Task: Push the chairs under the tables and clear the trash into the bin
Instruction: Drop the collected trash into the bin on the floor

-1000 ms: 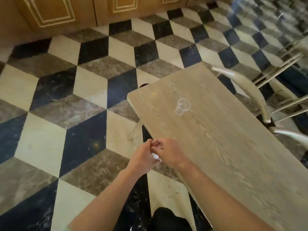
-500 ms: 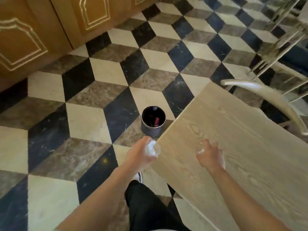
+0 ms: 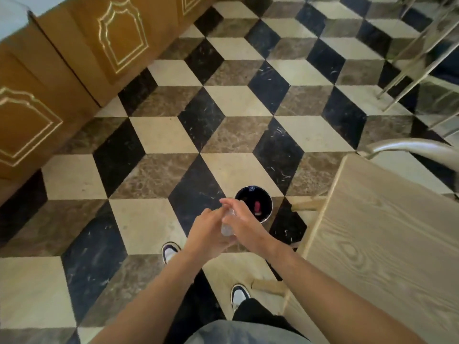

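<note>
While both arms reach forward over the floor, the left hand (image 3: 207, 232) and the right hand (image 3: 242, 223) meet in front of the person, and between them they press a clear plastic cup (image 3: 227, 225). The left hand is cupped under and beside the cup, with its fingers closed around it. The right hand lies over the cup from the other side, its fingers stretched forward and only lightly bent. The cup looks crumpled, but it is blurred and mostly hidden, so I cannot tell its exact shape.

Just beyond the hands, a small round bin (image 3: 253, 207) with a dark inside stands on the checkered floor (image 3: 159, 137). Its near rim is partly covered by the right hand. Something red or pink (image 3: 257, 207) lies inside it; what it is I cannot tell.

At the right, the corner of the light wooden bench (image 3: 387, 244) comes close to the bin. Behind this corner, the curved metal back of a chair (image 3: 417, 148) shows, near the bench edge. Brown cabinet doors (image 3: 74, 60) with gold trim run along the upper left. Two shoes (image 3: 170, 250) stand on the floor below the arms.
</note>
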The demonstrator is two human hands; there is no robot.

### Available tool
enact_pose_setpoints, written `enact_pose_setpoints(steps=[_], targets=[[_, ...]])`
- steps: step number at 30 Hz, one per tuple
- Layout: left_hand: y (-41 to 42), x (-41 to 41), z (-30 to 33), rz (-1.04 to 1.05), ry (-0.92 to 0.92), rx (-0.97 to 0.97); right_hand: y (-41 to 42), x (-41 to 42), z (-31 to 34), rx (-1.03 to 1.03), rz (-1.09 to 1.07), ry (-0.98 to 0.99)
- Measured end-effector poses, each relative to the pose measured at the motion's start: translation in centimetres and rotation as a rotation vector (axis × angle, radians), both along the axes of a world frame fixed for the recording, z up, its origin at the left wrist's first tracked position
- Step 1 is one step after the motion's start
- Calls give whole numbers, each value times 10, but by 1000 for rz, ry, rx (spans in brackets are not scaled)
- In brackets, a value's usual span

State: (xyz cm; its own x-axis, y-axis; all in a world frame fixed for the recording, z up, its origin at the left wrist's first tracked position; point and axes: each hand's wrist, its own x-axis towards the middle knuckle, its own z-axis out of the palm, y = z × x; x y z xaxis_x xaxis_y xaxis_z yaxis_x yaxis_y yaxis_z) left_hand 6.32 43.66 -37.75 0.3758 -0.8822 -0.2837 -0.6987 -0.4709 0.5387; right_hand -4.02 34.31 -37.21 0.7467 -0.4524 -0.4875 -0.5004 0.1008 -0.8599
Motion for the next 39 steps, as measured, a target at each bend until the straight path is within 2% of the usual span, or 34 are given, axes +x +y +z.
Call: enact_pose_setpoints(steps=[2, 4, 5, 8, 11, 13, 17, 21, 25, 30, 32, 35, 39], targets=[[-8, 29, -9, -32, -36, 92, 5, 32, -10, -4, -35, 29], [-17, 57, -17, -26, -51, 104, 4, 62, -18, 40, -67, 57], [-18, 73, -20, -27, -12, 88, 4, 80, -20, 65, -95, 75], [-22, 113, -24, -12, 260, 55, 6, 127, -18, 111, -210, 131], [-28, 152, -21, -51, 295, 27, 4, 167, -14, 120, -250, 178], [-35, 176, -23, -222, 107, 36, -3, 193, -10, 205, -265, 192], [-58, 192, -25, -377, -218, 163, -19, 211, -7, 457, -562, 194], [-84, 186, -34, -606, -303, 163, -30, 196, -21, 631, -765, 174], [-117, 178, -35, -695, -260, 257, -51, 166, -34, 438, -746, 74], [-142, 162, -30, -610, -17, 329, -71, 117, -46, 449, -807, 7], [-147, 159, -32, -602, 94, 321, -77, 101, -48, 404, -770, 44], [-156, 155, -34, -585, 137, 322, -88, 80, -56, 301, -737, 134], [-172, 163, -37, -511, 126, 384, -110, 63, -63, 250, -883, 197]])
